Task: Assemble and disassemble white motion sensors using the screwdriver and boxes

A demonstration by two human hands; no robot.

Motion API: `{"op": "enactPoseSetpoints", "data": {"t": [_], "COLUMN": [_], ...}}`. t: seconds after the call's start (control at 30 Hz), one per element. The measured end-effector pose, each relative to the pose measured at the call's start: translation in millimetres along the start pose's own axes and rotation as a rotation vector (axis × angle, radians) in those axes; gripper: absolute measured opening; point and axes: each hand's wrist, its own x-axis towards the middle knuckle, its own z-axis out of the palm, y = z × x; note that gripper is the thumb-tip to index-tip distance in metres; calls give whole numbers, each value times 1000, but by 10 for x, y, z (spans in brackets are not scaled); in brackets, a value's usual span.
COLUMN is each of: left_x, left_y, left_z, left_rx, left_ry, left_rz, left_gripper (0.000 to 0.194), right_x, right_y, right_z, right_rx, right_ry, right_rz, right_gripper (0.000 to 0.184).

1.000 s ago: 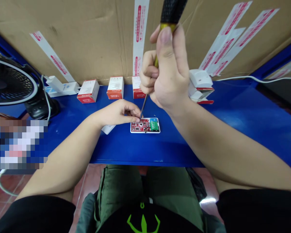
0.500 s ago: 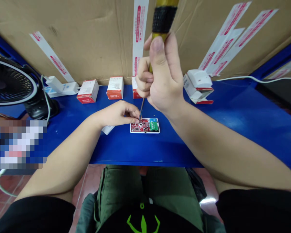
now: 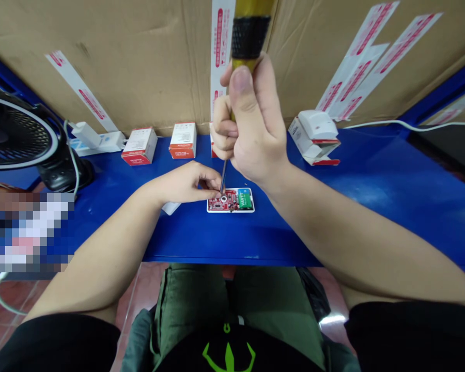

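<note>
A screwdriver (image 3: 251, 37) with a yellow handle and a black knurled grip stands nearly upright, and my right hand (image 3: 251, 121) is closed around it. Its thin metal shaft runs down to a red circuit board (image 3: 228, 203) set in a white case, meeting it near a small white ring. A green battery labelled VAVTT (image 3: 245, 200) fills the right end of the case. My left hand (image 3: 194, 182) is pinched at the board's upper left, fingertips against the shaft's lower end. What lies between those fingertips is too small to make out.
Two red-and-white boxes (image 3: 183, 140) stand along the cardboard wall, with a third partly behind my right hand. An opened box with a white device (image 3: 320, 124) is at the right. To the left are a fan (image 3: 15, 129) and a power strip (image 3: 101, 142). A white piece (image 3: 171, 208) lies below my left wrist.
The screwdriver's handle and my right hand have shifted slightly left, leaving the shaft a little more upright. My left hand stays at the board.
</note>
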Motion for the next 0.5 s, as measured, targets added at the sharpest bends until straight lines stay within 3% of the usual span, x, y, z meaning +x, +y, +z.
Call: {"op": "enactPoseSetpoints", "data": {"t": [0.17,0.37,0.5], "left_x": [-16,-23,-29], "left_y": [27,51,63], "left_z": [-18,-25,-22], "left_rx": [55,141,168], "left_ry": [-25,-27,-25], "left_rz": [35,59,47], "left_gripper": [13,12,10], "right_x": [-6,-18,-8], "right_y": [-6,-12,15], "right_z": [17,36,29], "right_rx": [-22,46,77], "right_ry": [19,-51,-76], "right_rz": [22,-57,-80], "right_gripper": [56,42,43]}}
